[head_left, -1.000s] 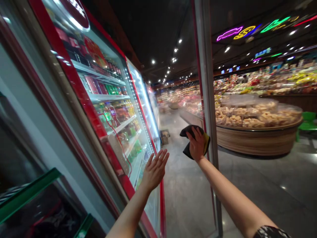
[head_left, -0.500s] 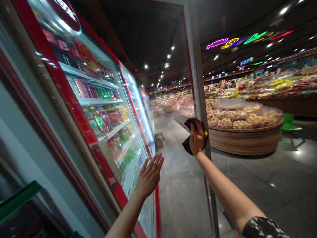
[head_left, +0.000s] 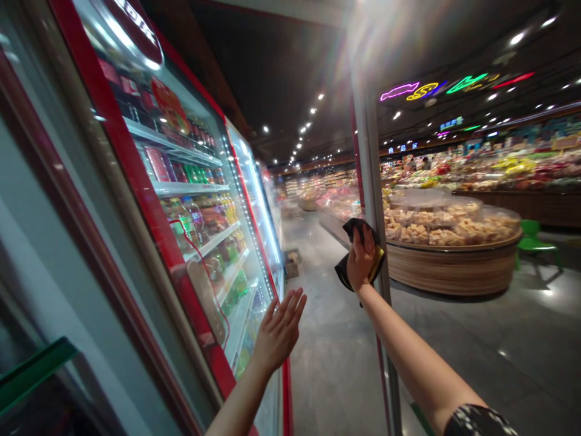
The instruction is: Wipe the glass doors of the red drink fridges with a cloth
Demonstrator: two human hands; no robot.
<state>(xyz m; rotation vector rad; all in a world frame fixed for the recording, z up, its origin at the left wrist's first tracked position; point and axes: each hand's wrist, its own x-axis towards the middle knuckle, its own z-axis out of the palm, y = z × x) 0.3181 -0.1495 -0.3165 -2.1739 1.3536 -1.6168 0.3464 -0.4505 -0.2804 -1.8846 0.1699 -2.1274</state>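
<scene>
A black cloth with a yellow underside is pressed to the pane of an open glass door by my right hand, close beside the door's grey metal frame. The fingers lie over the folded cloth, and its yellow shows at the right edge of the hand. My left hand is raised with its fingers stretched out and nothing in it. It appears in front of the lit drink cooler; whether it touches the glass I cannot tell.
A red cable hangs by a pale power strip on the cooler's red frame. Beyond the door stands a round wood-sided display of packaged snacks, with a green chair beside it. A box sits on the floor farther back.
The view has shifted slightly, so the cooler and door frame sit a little farther right. The cloth in my right hand shows more yellow. My left hand remains stretched out.
</scene>
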